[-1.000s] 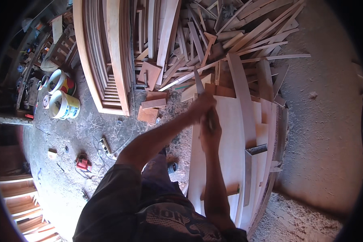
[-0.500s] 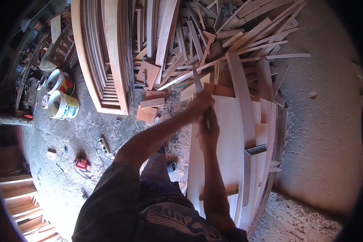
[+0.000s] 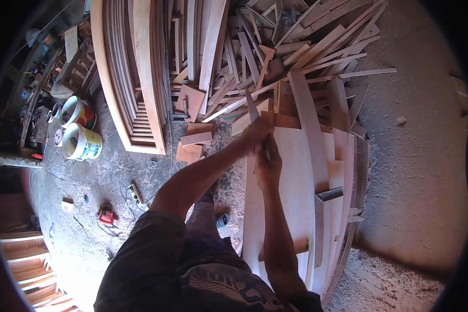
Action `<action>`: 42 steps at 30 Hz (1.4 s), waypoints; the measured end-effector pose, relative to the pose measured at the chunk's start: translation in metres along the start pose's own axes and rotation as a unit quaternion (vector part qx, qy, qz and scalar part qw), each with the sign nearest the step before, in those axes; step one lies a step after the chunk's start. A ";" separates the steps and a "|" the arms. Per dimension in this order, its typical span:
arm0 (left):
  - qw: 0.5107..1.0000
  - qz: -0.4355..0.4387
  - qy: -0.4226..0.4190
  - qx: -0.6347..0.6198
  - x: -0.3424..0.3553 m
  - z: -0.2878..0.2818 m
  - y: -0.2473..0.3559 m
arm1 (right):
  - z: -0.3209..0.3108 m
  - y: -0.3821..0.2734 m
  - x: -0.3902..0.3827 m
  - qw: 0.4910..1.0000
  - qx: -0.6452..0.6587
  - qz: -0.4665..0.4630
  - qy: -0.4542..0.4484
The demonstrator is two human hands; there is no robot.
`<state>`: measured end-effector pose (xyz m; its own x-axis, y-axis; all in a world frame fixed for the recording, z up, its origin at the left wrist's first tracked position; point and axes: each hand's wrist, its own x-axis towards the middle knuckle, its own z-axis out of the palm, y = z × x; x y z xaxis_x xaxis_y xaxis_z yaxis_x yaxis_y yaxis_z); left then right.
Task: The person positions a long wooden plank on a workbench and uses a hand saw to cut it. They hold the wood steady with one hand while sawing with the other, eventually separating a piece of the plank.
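Both my hands are together above the pale wooden panel (image 3: 291, 177), close to its far left corner. My left hand (image 3: 257, 133) is closed, with a thin tapered piece like a grey blade (image 3: 251, 107) sticking out beyond it toward the far side. Just nearer, my right hand (image 3: 268, 165) has its fingers curled in, almost touching the left. What lies inside the right hand is hidden by its fingers. Beyond the hands, a brown wood block (image 3: 287, 121) sits at the panel's far edge.
Loose wood offcuts (image 3: 296, 47) heap up at the far side. Long wooden frames (image 3: 150, 78) stand far left. Two buckets (image 3: 83, 143), a red power tool (image 3: 107, 216) and a power strip (image 3: 135, 193) are on the floor. A curved board (image 3: 312, 135) lies along the panel's right; a wall rises beyond.
The view has shifted slightly. Both hands keep nearly the same place and grip, with the tapered piece still pointing away.
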<state>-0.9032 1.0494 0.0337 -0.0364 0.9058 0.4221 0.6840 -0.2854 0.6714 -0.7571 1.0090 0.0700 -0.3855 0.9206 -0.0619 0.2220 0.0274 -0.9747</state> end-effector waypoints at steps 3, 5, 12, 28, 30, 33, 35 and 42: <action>0.998 0.042 0.052 0.023 -0.084 0.031 0.084 | -0.032 -0.004 -0.092 0.998 -0.059 -0.003 -0.010; 0.999 0.011 -0.002 -0.053 -0.124 0.015 0.166 | -0.062 -0.030 -0.176 0.978 -0.204 -0.027 -0.032; 0.999 -0.033 0.017 0.001 -0.045 0.031 0.026 | -0.020 0.008 -0.064 0.989 -0.104 -0.105 0.008; 1.000 0.020 -0.005 -0.004 -0.025 0.015 0.007 | -0.010 0.005 -0.044 0.999 -0.042 -0.007 0.003; 1.000 0.001 -0.023 -0.009 -0.008 0.003 0.003 | 0.000 0.007 0.001 1.000 0.001 -0.003 0.011; 0.997 0.036 0.065 -0.001 -0.071 0.029 0.060 | -0.025 0.008 -0.072 0.998 -0.056 -0.034 -0.004; 1.000 -0.006 -0.008 -0.014 -0.123 0.023 0.150 | -0.067 -0.019 -0.189 0.993 -0.113 -0.010 -0.031; 1.000 0.008 0.005 0.015 -0.093 0.043 0.056 | -0.024 0.000 -0.095 0.979 -0.141 -0.147 0.021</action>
<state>-0.8303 0.9628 0.0058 -0.0321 0.8985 0.4379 0.7054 -0.2900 0.6468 -0.6992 0.9311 0.0816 -0.4340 0.8721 0.2261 0.3484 0.3939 -0.8506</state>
